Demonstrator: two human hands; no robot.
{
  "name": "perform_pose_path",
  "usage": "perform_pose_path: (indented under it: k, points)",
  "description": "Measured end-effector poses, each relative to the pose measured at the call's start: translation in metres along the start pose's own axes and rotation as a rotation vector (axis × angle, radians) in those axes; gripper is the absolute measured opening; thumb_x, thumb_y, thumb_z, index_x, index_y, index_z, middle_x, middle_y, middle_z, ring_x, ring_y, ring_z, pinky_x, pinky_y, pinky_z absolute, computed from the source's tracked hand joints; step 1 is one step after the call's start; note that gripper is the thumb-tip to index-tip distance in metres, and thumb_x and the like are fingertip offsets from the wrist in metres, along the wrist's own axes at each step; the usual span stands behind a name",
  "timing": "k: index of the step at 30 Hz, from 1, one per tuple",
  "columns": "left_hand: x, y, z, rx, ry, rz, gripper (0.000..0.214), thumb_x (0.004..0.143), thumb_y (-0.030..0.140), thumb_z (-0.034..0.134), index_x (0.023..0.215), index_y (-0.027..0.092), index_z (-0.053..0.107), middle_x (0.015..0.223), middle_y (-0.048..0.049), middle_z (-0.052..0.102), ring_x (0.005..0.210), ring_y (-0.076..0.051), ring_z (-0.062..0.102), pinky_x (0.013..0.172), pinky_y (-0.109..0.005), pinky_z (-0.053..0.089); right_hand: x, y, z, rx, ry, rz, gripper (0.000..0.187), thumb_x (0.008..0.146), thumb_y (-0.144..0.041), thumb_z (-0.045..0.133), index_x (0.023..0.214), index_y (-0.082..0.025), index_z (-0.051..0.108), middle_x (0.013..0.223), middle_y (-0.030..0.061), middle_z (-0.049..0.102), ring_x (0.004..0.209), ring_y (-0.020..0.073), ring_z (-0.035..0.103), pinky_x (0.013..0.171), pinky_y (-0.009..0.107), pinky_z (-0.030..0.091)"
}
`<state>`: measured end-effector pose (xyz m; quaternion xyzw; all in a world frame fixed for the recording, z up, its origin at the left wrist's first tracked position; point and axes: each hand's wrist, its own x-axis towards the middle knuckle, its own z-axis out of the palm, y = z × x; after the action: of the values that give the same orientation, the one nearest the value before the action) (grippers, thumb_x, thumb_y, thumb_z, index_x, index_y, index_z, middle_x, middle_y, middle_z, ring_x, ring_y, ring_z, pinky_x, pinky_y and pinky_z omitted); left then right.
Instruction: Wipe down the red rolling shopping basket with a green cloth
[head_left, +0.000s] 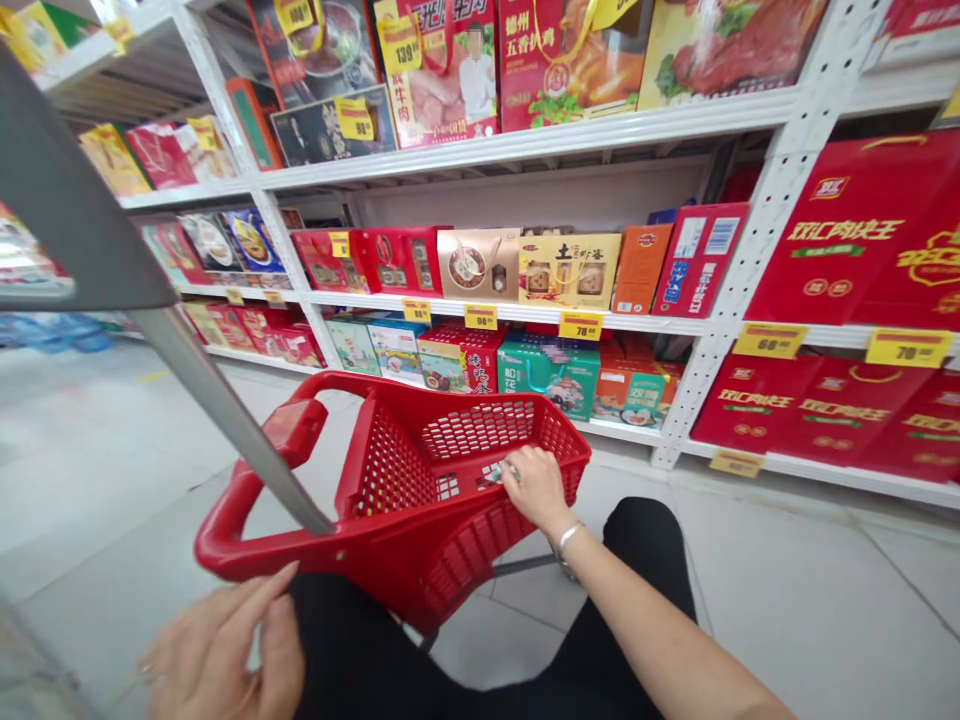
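Observation:
A red plastic shopping cart point(390, 540) stands right in front of me, its basket open at the top. My right hand point(536, 487) reaches over the near rim, its fingers closed around a small whitish-green thing point(495, 473). Most of that thing is hidden, so its kind cannot be made out. My left hand point(225, 645) hovers by my left knee, below the cart's red handle point(225, 525) and apart from it. Its fingers are stretched forward, with a gap beside the thumb and nothing held.
White shelves point(525, 140) run behind the cart, stacked with boxed foods and yellow price tags point(581, 326). Red gift boxes point(840, 230) fill the right bay. A metal pole point(232, 410) with a grey frame point(67, 190) rises at the left. Pale floor tiles point(765, 570) lie below.

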<state>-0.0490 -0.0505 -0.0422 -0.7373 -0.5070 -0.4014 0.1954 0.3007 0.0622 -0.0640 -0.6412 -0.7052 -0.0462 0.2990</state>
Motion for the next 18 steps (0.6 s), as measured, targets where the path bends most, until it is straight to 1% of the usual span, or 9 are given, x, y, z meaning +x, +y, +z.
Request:
perform_pose_path:
  k: [1,3,4,6,8,10,13,15,18]
  points:
    - [0.009,0.017,0.002,0.027,0.099,0.086,0.060,0.082,0.017,0.063,0.138,0.035,0.052,0.109,-0.0090,0.072,0.103,-0.031,0.067,0.098,-0.057,0.049,0.001,0.002,-0.001,-0.011,0.006,0.022,0.021,0.094,-0.028,0.057,0.078,-0.020,0.067,0.084,0.0048,0.065,0.083,0.0187,0.054,0.073,0.031,0.028]
    - [0.034,0.052,0.012,-0.011,0.147,0.198,0.059,0.083,0.014,0.061,0.138,0.034,0.052,0.105,-0.0069,0.073,0.099,-0.027,0.068,0.097,-0.049,0.050,0.000,-0.001,-0.001,-0.029,0.012,0.059,0.020,0.093,-0.027,0.058,0.077,-0.020,0.067,0.083,0.0050,0.065,0.082,0.0192,0.053,0.072,0.031,0.027]
    - [0.047,0.068,0.020,-0.042,0.128,0.233,0.058,0.085,0.015,0.060,0.139,0.033,0.051,0.106,-0.0066,0.074,0.101,-0.025,0.068,0.099,-0.047,0.049,-0.001,-0.005,-0.002,-0.030,0.014,0.069,0.020,0.093,-0.027,0.058,0.077,-0.020,0.066,0.083,0.0049,0.065,0.082,0.0195,0.053,0.073,0.031,0.027]
    - [0.074,0.094,0.040,-0.089,0.021,0.277,0.053,0.089,0.020,0.055,0.141,0.028,0.050,0.114,-0.0080,0.074,0.111,-0.025,0.066,0.105,-0.045,0.046,-0.006,-0.015,0.000,-0.012,0.021,0.065,0.018,0.093,-0.026,0.057,0.079,-0.021,0.066,0.085,0.0046,0.064,0.083,0.0203,0.053,0.074,0.032,0.028]
    - [0.094,0.109,0.066,-0.079,-0.090,0.209,0.050,0.094,0.029,0.047,0.144,0.023,0.050,0.129,-0.0109,0.068,0.126,-0.026,0.059,0.113,-0.046,0.038,-0.013,-0.027,0.002,0.025,0.037,0.041,0.014,0.093,-0.026,0.057,0.083,-0.022,0.066,0.088,0.0046,0.064,0.086,0.0213,0.052,0.076,0.033,0.028]
    - [0.106,0.114,0.092,-0.006,-0.192,0.094,0.055,0.096,0.035,0.042,0.149,0.019,0.044,0.145,-0.0145,0.057,0.140,-0.029,0.046,0.119,-0.054,0.028,-0.020,-0.038,0.007,0.065,0.058,0.014,0.011,0.094,-0.027,0.058,0.089,-0.023,0.067,0.092,0.0047,0.063,0.088,0.0221,0.052,0.077,0.033,0.029]
    - [0.109,0.109,0.118,0.140,-0.290,-0.034,0.062,0.097,0.043,0.040,0.152,0.016,0.040,0.154,-0.0188,0.045,0.148,-0.036,0.032,0.118,-0.067,0.015,-0.029,-0.048,0.012,0.125,0.066,-0.053,0.011,0.094,-0.028,0.057,0.099,-0.025,0.067,0.097,0.0044,0.063,0.089,0.0220,0.052,0.078,0.034,0.030]
    - [0.106,0.102,0.125,0.217,-0.334,-0.053,0.062,0.097,0.046,0.038,0.151,0.014,0.042,0.154,-0.0208,0.042,0.148,-0.037,0.031,0.118,-0.069,0.009,-0.029,-0.047,0.013,0.159,0.037,-0.130,0.014,0.095,-0.029,0.058,0.104,-0.027,0.067,0.098,0.0034,0.064,0.090,0.0214,0.053,0.079,0.033,0.031]
    - [0.104,0.091,0.123,0.284,-0.367,-0.053,0.064,0.098,0.049,0.038,0.151,0.013,0.042,0.153,-0.0227,0.042,0.147,-0.035,0.033,0.119,-0.067,0.005,-0.022,-0.033,0.012,0.161,-0.002,-0.187,0.014,0.095,-0.030,0.058,0.104,-0.028,0.068,0.098,0.0024,0.066,0.093,0.0206,0.055,0.083,0.033,0.031]
